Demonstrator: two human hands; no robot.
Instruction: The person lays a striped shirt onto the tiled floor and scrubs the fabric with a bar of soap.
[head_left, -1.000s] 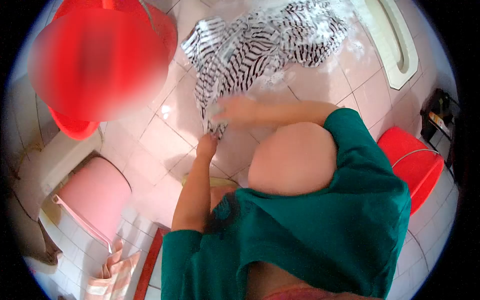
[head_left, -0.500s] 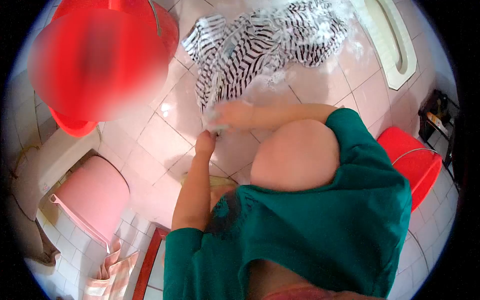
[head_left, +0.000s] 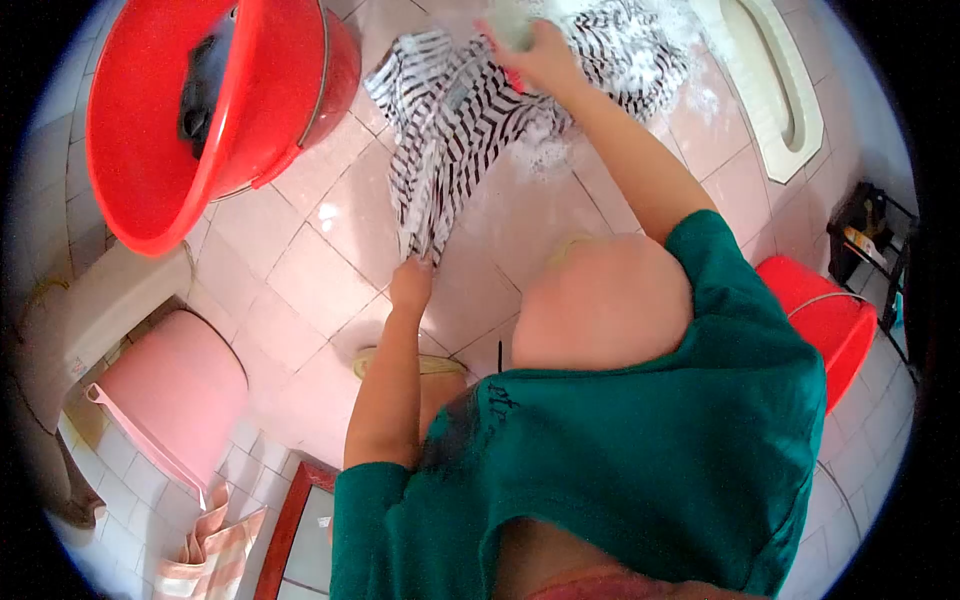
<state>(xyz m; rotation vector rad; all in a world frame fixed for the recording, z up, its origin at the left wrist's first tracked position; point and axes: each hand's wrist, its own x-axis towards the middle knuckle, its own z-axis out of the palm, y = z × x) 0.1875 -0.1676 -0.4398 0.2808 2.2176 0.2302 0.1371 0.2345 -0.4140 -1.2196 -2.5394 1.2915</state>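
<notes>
A black-and-white striped garment lies spread on the wet floor tiles, with soap suds on its right part. My left hand is closed around its bunched near end, which is pulled into a narrow tail. Over the upper middle of the cloth, my right hand grips a scrub brush with a pale top and a pinkish-red lower edge. The brush rests on or just above the fabric; its underside is hidden.
A large red basin with dark cloth inside stands at upper left, against a red bucket. A pink bucket lies lower left. On the right are a white squat toilet, another red bucket and a black rack.
My right hand has moved with the brush from beside my left hand up to the far part of the garment. My left hand keeps hold of the near end.
</notes>
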